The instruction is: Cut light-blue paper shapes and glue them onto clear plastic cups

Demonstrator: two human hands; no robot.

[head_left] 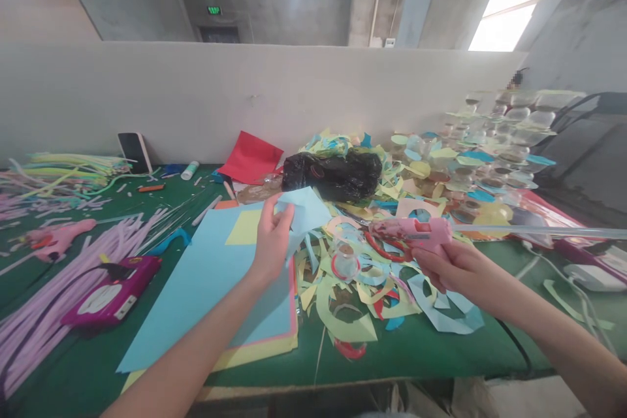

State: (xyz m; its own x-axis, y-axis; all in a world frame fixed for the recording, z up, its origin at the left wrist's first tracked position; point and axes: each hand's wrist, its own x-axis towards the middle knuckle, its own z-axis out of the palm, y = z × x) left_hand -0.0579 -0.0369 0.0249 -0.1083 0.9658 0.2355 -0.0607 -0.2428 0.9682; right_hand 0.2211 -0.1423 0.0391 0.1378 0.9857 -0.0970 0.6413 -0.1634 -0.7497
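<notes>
My left hand (275, 235) is closed on a piece of light blue paper (309, 208), thumb on its near side, above a stack of coloured sheets. Large blue sheets (196, 300) top that stack, with pink and yellow edges showing beneath. In my right hand (453, 264) is a pink hot glue gun (425, 232), its nozzle pointing left toward the paper. A long clear glue stick (529, 230) sticks out of its back. Under and between my hands lie cut paper scraps (343, 307) and a small clear plastic cup (345, 262).
A black plastic bag (333, 175) and red paper (251, 158) lie at the back. Stacked clear cups with paper discs (504, 144) rise at the right. Leftward are lilac strips (93, 281), a magenta box (115, 290), another pink glue gun (59, 238) and a phone (135, 153).
</notes>
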